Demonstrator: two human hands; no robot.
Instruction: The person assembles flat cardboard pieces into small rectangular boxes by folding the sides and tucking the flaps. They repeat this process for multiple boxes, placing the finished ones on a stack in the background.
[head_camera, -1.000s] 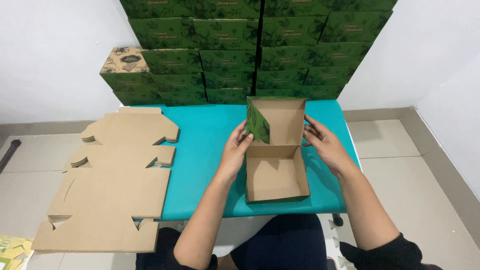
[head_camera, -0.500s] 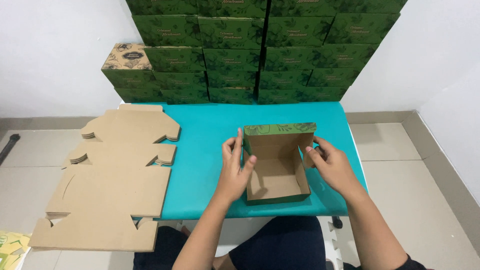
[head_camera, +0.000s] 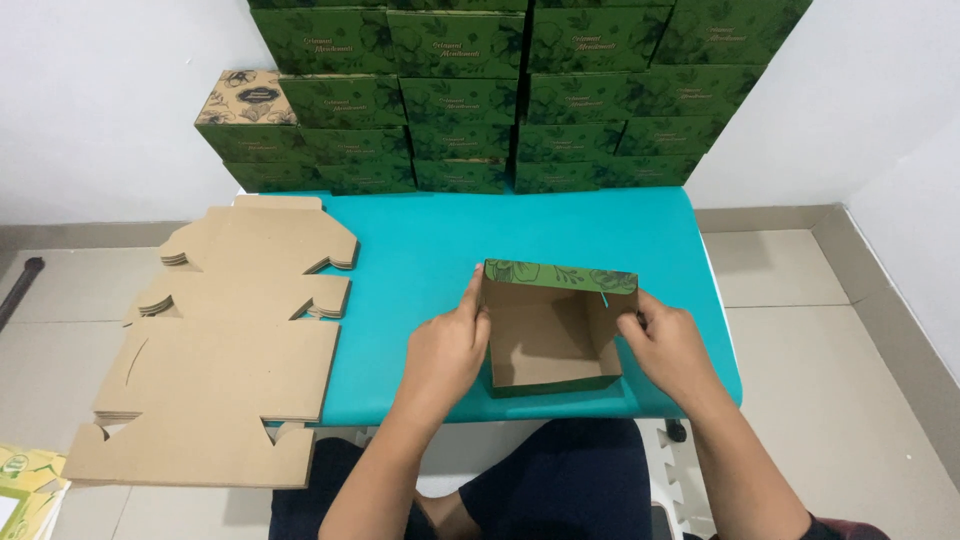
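The box (head_camera: 552, 335) is plain brown card inside and dark green outside, with a paler green leaf-and-flower print along its upper rim. The table (head_camera: 430, 250) is bright teal, and the flat blanks (head_camera: 225, 340) lying over its left end are unprinted tan. The stacked boxes (head_camera: 500, 90) against the white wall (head_camera: 90, 90) are deep green with the same floral print and pale lettering, save one tan box (head_camera: 240, 97) with a dark floral print.
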